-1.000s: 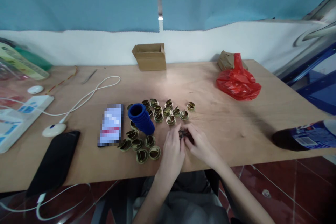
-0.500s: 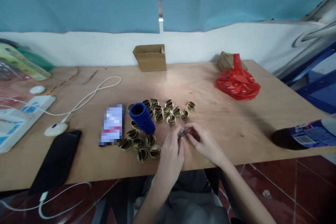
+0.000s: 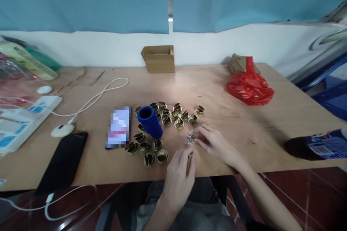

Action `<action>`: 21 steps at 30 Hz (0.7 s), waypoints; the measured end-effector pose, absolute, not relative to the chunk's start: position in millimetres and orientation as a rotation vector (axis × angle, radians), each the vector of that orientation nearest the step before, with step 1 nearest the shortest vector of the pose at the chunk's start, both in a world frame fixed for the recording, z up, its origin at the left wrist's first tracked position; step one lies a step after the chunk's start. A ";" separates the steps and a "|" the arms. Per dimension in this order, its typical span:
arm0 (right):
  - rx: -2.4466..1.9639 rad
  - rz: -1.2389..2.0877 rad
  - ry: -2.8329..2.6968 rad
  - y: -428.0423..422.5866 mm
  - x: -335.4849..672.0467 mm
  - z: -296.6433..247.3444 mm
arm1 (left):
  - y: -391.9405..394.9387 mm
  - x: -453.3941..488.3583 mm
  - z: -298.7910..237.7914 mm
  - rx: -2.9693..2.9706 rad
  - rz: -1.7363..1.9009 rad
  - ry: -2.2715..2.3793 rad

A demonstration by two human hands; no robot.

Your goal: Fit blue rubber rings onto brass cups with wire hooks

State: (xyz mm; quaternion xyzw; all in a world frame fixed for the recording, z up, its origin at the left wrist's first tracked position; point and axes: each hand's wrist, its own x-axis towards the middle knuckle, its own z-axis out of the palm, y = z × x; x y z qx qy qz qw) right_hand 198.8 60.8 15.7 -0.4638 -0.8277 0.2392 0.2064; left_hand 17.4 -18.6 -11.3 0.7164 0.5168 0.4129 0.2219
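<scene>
A small tangle of thin silver metal pieces [image 3: 189, 138] lies on the table in front of me. My right hand [image 3: 218, 146] reaches its edge, thumb and fingertips pinched together there; whether a piece is between them is too small to see. Nearer to me, my left hand [image 3: 179, 171] is curled, thumb against fingers, and something small and brownish shows in its grip. Several round brass-coloured caps with upright inner tabs [image 3: 162, 156] are spread to the left and beyond my hands. Among them leans a stack of blue rings [image 3: 150, 122], forming a ribbed tube.
Left of the caps lie a phone with a lit screen [image 3: 118, 127], a black phone [image 3: 63, 162] and a white power strip [image 3: 46, 106] with cables. An open cardboard box [image 3: 159, 64] stands at the back. On the right are a red plastic bag [image 3: 251, 86] and a lying bottle [image 3: 317, 145].
My left hand has drawn back towards me from the silver pieces, uncovering them. The right hand stays beside them. The whole view has shifted slightly.
</scene>
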 end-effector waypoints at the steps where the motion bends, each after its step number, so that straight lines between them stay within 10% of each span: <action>1: -1.253 0.681 -2.361 64.9 198.5 16.7 | -21.1 19.5 -15.1 1.986 1.145 1.407; 21: -1.159 1.422 -1.960 95.5 185.9 7.6 | -24.1 18.5 -28.1 1.979 1.141 1.325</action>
